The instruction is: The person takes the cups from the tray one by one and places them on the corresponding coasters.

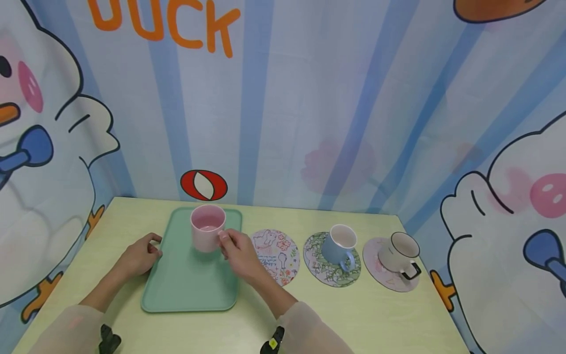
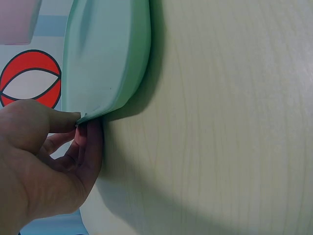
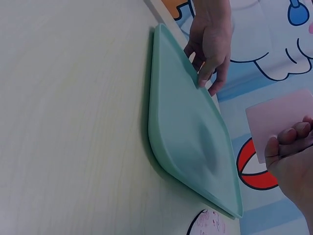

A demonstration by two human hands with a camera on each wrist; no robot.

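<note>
A pink mug point(image 1: 205, 238) hangs upright over the far part of a green tray point(image 1: 190, 290). My right hand point(image 1: 240, 253) grips it by the handle, and in the right wrist view the mug point(image 3: 279, 117) shows apart from the tray surface. At the tray's left side, my left hand point(image 1: 139, 256) pinches the rim. The left wrist view shows its thumb point(image 2: 64, 121) on the upper side of the rim and fingers below. Most of the mug's handle is hidden behind the right fingers.
Right of the tray lies a round floral coaster point(image 1: 277, 255). Beyond it, a blue mug point(image 1: 334, 251) stands on a green-patterned coaster point(image 1: 325, 280), and a white mug point(image 1: 391, 255) on a pink coaster point(image 1: 389, 280). A printed curtain point(image 1: 283, 123) hangs behind the table point(image 1: 367, 324).
</note>
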